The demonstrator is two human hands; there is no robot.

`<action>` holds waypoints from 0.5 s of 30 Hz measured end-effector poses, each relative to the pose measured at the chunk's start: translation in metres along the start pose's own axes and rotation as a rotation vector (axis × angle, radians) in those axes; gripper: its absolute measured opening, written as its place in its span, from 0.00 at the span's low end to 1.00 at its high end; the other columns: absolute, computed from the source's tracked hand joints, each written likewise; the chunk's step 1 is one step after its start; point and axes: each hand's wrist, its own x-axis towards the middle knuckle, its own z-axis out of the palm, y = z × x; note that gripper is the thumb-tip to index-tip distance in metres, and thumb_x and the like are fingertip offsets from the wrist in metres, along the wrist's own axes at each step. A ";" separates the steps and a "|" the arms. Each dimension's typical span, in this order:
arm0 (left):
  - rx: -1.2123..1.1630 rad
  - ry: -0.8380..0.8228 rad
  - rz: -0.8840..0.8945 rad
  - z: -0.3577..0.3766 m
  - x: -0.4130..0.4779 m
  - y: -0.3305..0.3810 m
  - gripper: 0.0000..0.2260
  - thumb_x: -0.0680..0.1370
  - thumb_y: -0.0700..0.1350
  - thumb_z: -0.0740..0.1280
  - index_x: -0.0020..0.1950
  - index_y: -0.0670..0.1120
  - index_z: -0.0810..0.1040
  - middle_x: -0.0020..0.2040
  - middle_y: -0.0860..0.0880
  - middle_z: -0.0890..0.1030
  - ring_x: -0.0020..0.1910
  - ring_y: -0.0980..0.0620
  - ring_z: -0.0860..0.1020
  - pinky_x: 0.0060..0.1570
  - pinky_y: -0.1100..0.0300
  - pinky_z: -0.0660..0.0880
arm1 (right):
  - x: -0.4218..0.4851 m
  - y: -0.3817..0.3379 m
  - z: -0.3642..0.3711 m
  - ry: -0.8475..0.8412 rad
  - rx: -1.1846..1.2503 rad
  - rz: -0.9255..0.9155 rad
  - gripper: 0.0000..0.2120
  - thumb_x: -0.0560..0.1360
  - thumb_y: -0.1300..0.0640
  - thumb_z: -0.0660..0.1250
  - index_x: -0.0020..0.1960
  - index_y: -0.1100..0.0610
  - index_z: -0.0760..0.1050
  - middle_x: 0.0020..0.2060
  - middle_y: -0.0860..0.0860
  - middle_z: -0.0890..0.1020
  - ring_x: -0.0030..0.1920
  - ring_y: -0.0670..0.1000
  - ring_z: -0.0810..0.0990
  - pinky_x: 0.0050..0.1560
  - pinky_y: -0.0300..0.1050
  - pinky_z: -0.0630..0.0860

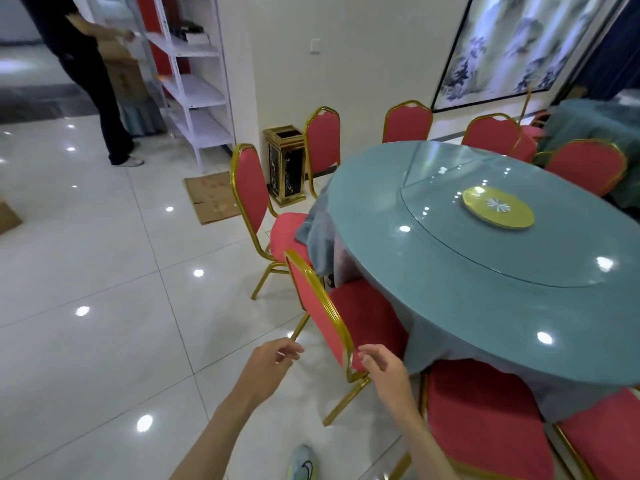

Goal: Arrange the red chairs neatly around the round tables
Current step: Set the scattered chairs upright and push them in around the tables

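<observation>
A round table (pixel 485 289) with a teal cloth and a glass turntable fills the right side. Several red chairs with gold frames ring it. The nearest chair (pixel 322 310) stands just in front of me, its seat tucked partly under the cloth. My left hand (pixel 273 358) hovers left of its backrest, fingers loosely curled, holding nothing. My right hand (pixel 384 368) hovers at the backrest's lower right corner, fingers relaxed, also empty. A second chair (pixel 252 202) stands further left, turned towards the table. Two more red seats (pixel 485 420) sit at the lower right.
A gold and black waste bin (pixel 285 164) stands by the wall. Flat cardboard (pixel 211 195) lies on the glossy tiled floor. A white shelf unit (pixel 194 81) and a person in dark clothes (pixel 90 74) are at the back left. A yellow plate (pixel 498 207) sits on the turntable.
</observation>
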 end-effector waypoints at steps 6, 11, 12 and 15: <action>0.049 -0.024 0.045 -0.040 0.093 0.007 0.17 0.79 0.33 0.66 0.49 0.57 0.83 0.47 0.58 0.85 0.47 0.61 0.81 0.50 0.67 0.77 | 0.066 -0.026 0.039 -0.041 0.048 0.085 0.23 0.78 0.57 0.72 0.71 0.45 0.72 0.63 0.38 0.77 0.65 0.41 0.76 0.67 0.43 0.72; 0.088 -0.019 0.099 -0.051 0.173 0.017 0.19 0.79 0.33 0.65 0.56 0.57 0.80 0.57 0.57 0.81 0.56 0.59 0.78 0.60 0.60 0.75 | 0.111 -0.034 0.056 -0.106 0.021 0.142 0.33 0.78 0.53 0.72 0.79 0.46 0.63 0.73 0.41 0.69 0.74 0.42 0.67 0.74 0.42 0.64; 0.104 -0.038 0.102 -0.052 0.183 0.018 0.18 0.79 0.34 0.66 0.58 0.58 0.79 0.58 0.58 0.80 0.58 0.59 0.77 0.62 0.59 0.74 | 0.116 -0.035 0.060 -0.115 0.034 0.165 0.33 0.78 0.51 0.71 0.79 0.45 0.62 0.73 0.40 0.69 0.73 0.42 0.68 0.73 0.41 0.64; 0.158 -0.103 0.165 -0.058 0.214 0.013 0.17 0.78 0.39 0.70 0.62 0.58 0.78 0.62 0.58 0.78 0.63 0.58 0.74 0.67 0.57 0.71 | 0.131 -0.039 0.076 -0.136 0.044 0.220 0.32 0.79 0.50 0.70 0.79 0.44 0.62 0.70 0.40 0.72 0.70 0.41 0.70 0.68 0.38 0.66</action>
